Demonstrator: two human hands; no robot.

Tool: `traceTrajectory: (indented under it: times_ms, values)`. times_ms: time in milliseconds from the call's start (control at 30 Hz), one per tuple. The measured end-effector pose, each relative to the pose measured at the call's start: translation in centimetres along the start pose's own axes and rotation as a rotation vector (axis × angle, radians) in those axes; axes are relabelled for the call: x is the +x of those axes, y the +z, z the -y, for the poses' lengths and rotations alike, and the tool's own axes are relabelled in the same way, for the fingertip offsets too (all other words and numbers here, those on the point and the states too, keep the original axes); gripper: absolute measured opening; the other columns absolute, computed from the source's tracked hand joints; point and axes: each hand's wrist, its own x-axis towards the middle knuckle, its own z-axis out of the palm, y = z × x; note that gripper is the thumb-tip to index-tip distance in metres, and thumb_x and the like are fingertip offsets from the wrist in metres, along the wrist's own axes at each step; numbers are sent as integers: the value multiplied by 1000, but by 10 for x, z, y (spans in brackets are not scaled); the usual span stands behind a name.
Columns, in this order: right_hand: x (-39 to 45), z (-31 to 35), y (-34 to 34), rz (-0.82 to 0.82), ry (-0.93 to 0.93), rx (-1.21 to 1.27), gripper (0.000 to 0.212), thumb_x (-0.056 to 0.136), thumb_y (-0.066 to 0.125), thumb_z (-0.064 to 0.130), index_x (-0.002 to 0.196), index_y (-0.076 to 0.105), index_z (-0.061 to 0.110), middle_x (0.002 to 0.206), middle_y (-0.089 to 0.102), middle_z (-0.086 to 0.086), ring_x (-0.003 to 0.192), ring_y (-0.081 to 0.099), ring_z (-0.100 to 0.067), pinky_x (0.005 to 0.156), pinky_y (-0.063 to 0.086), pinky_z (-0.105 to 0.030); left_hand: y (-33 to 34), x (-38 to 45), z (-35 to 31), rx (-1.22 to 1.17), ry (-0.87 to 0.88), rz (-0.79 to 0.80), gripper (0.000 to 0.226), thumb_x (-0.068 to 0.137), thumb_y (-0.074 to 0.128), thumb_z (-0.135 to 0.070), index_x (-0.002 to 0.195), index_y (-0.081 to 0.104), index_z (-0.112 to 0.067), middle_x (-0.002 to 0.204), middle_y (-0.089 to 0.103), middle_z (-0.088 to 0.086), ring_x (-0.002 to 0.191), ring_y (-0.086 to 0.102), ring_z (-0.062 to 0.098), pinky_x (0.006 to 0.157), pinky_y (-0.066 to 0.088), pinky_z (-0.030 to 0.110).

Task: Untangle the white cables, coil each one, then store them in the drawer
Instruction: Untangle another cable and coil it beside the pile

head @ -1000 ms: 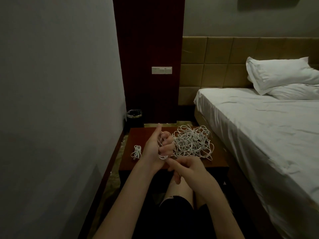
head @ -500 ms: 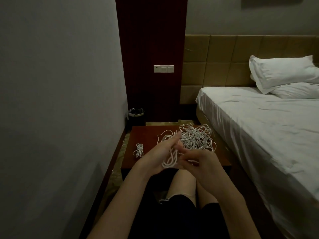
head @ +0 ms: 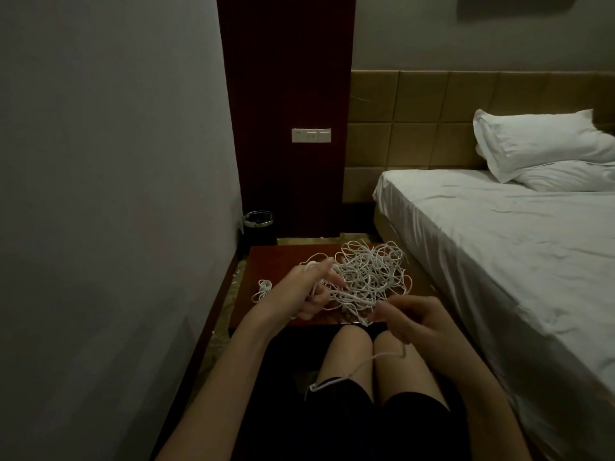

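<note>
Bedside table (head: 283, 261), cable (head: 352, 299) stretched left-right between hands

Grey wall (head: 109, 161), white bed (head: 499, 247) (dim light)

Tight corridor: wall (head: 109, 194) hard on the left, bed (head: 499, 261) hard on the right, nightstand (head: 283, 257) between them. Cable tangle (head: 369, 274) covers the nightstand top's right and middle; small coiled cable (head: 263, 289) sits near the left edge, bare wood between them and at the back left. Bin (head: 258, 226) blocks the floor behind.
</note>
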Motion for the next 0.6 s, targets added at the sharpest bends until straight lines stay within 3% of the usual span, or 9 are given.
traceTrajectory:
  times_ms: [67,133,233,333,433,500,600]
  values:
    - [3,3,5,-128,-34,104,23,84,57,36,76,75,23,61,60,-12,50,47,-25,46,38,-21,1,-1,-1,-30,23,39,43,99,38,-47,95,63,-11,56,30,-4,42,22,6,39,18,17]
    - [8,6,16,-250,-58,125,21,88,60,30,74,75,22,57,57,-16,47,40,-20,44,31,-22,10,-3,-2,-36,33,88,44,91,44,-54,80,59,-14,54,28,-7,43,21,6,39,19,16]
    - [11,10,26,-321,-63,29,24,93,60,21,74,74,15,56,58,-14,46,43,-10,47,32,-20,24,-1,3,-115,76,84,43,86,49,-55,61,35,-22,51,26,-8,40,20,6,37,21,15]
    - [7,17,37,-236,-74,72,26,95,57,16,77,76,14,55,63,0,48,51,-1,50,37,-14,30,4,8,-254,147,-30,51,90,54,-49,53,33,-22,47,27,-6,37,22,7,36,22,16]
    - [7,20,55,-126,-55,64,28,96,55,14,76,75,12,61,67,5,56,59,-4,59,46,-21,35,7,7,-325,173,-131,47,82,66,-37,51,36,-18,44,32,-6,36,29,6,38,29,16]
    - [9,20,62,-146,-49,-12,31,95,56,14,68,71,14,53,60,8,49,51,-3,55,42,-24,35,10,9,-327,170,-127,42,76,70,-34,53,38,-19,49,34,-5,40,32,7,42,32,17]
    - [11,20,59,-98,-20,-50,30,95,58,18,68,68,16,45,54,15,45,49,-1,52,34,-14,31,10,12,-309,116,-105,46,88,59,-45,58,35,-20,53,30,-3,44,27,9,45,23,22]
